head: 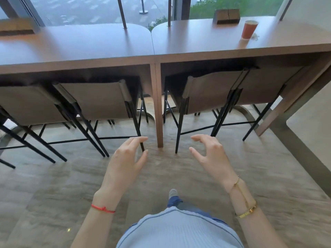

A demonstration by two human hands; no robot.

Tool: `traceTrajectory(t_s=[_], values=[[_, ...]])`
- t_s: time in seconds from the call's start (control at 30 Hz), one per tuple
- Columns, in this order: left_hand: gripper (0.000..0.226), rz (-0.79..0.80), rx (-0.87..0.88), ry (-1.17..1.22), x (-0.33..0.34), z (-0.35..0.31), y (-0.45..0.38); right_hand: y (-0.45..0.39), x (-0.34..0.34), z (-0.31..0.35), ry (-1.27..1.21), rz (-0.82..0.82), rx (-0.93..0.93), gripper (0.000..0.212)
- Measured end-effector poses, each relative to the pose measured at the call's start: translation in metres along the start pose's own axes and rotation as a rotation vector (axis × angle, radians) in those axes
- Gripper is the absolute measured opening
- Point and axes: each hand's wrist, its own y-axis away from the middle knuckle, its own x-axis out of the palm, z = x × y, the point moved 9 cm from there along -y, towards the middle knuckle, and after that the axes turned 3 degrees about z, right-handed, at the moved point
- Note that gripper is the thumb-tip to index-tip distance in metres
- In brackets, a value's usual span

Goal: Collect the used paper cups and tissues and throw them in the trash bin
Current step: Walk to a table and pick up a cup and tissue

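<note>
Both grips, left hand [125, 156] and right hand [209, 154], hang wide and hold nothing, so collecting looks not yet begun: the orange paper cup [249, 29] stands on the bench [197, 42], a crumpled tissue [255, 36] just beside the cup, no trash bin in view.

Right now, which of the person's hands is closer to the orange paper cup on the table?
The right hand. The orange paper cup stands far ahead, to its right; the left hand hovers further left, both empty.
</note>
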Motion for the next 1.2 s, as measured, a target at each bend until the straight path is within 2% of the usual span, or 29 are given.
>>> traceTrajectory(t_s=[0.37, 0.8, 1.2], values=[[0.037, -0.079, -0.007, -0.003, -0.001, -0.005, -0.192, -0.201, -0.032, -0.026, 0.007, 0.009, -0.101, 0.033], [0.040, 0.030, 0.132, 0.001, 0.056, -0.027, -0.407, -0.356, -0.070, -0.109, 0.019, -0.102, 0.006, 0.033], [0.043, 0.098, 0.359, 0.050, 0.111, -0.112, -0.591, -0.473, -0.158, -0.202, 0.032, -0.289, 0.156, 0.034]])
